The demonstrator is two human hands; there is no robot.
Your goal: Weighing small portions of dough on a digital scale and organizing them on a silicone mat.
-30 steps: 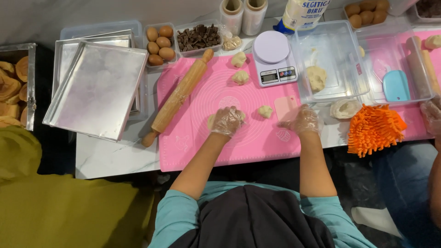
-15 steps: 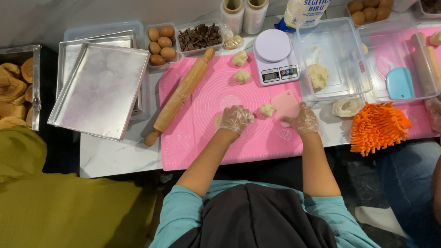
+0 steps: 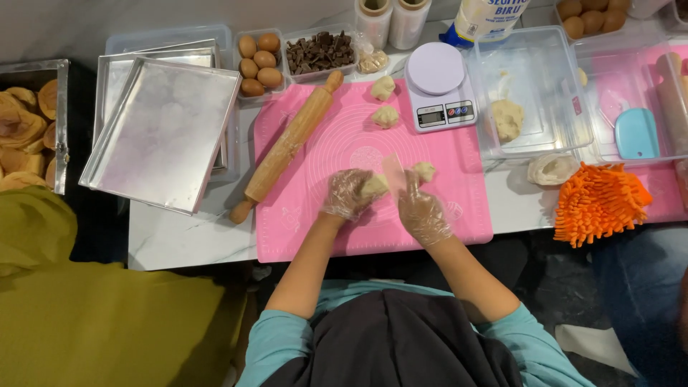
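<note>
Both my hands wear clear plastic gloves over a pink silicone mat (image 3: 344, 136). My left hand (image 3: 349, 193) grips a lump of pale dough (image 3: 373, 186). My right hand (image 3: 423, 211) holds a pink plastic scraper (image 3: 393, 172) upright against that lump. A small cut piece of dough (image 3: 425, 170) lies just right of the scraper. Two more dough pieces (image 3: 384, 87) (image 3: 385, 116) rest at the mat's far edge.
A wooden rolling pin (image 3: 287, 147) lies diagonally on the mat's left. A white kitchen scale (image 3: 437, 86), a clear tub with dough (image 3: 507, 118), eggs (image 3: 256, 63), chocolate chunks (image 3: 319, 51), metal trays (image 3: 161, 129), an orange mitt (image 3: 598, 204). A person in olive cloth (image 3: 86, 315) stands at left.
My hands have come together near the mat's middle. The left hand picked up the dough lump, and the right hand brought the scraper against it; a small piece now lies beside it.
</note>
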